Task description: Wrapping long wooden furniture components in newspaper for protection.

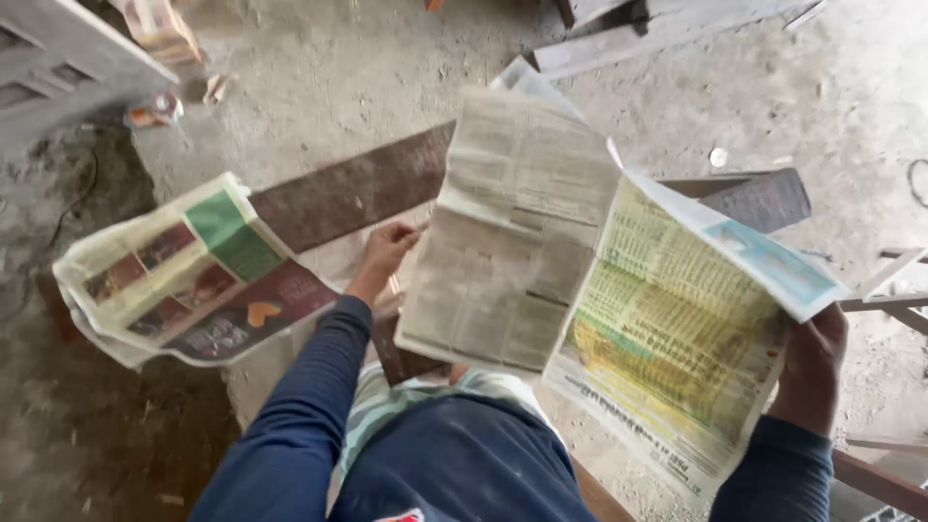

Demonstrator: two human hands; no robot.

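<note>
I hold an opened newspaper (580, 290) spread in front of me over my lap. My left hand (387, 249) grips its left edge near the fold, thumb and fingers closed on the paper. My right hand (810, 360) grips the right edge from behind, under a yellow-green printed page (667, 338). Both arms wear dark blue sleeves. A second newspaper (184, 275) with green and dark red colour panels lies crumpled on the ground to my left, apart from both hands.
A long dark wooden plank (348, 193) runs behind the newspaper across the dusty concrete floor (319, 68). More boards (657, 34) lie at the top, thin wooden slats (894, 285) at the right, and a grey panel (58, 68) at the top left.
</note>
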